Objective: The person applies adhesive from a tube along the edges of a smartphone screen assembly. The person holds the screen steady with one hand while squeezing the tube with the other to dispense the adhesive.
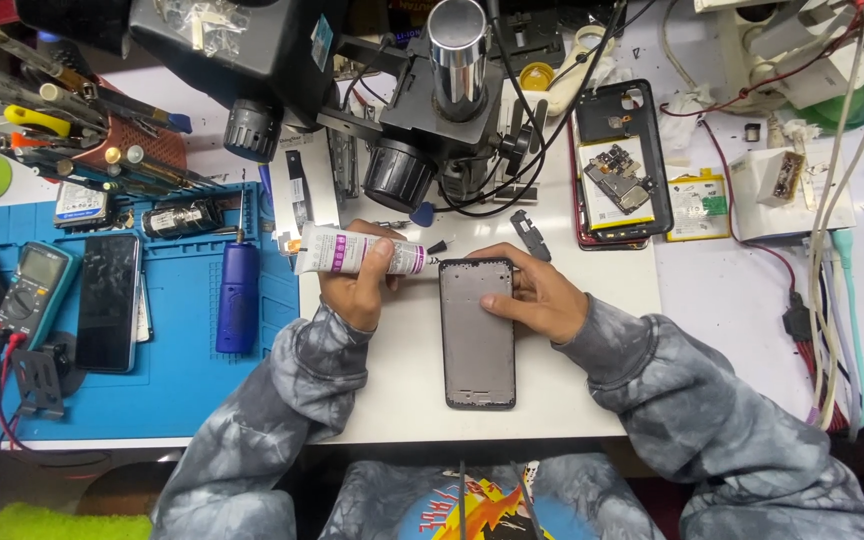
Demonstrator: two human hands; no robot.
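White glue tube [357, 250] with purple label, centre; dark phone screen [108, 300] on blue mat; multimeter display [40, 268], likely blank, far left.

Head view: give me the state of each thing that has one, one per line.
Glue tube: gripped in left hand, nozzle at the frame's top edge.
Phone frame: flat, steadied by right hand.
Opened phone: back off, board exposed.
Black phone: screen dark.
Multimeter: display blank.

Bright, even overhead light; soft, short shadows. Glare on the chrome microscope tube [457, 55]. Sharp centre, slight bending at edges.
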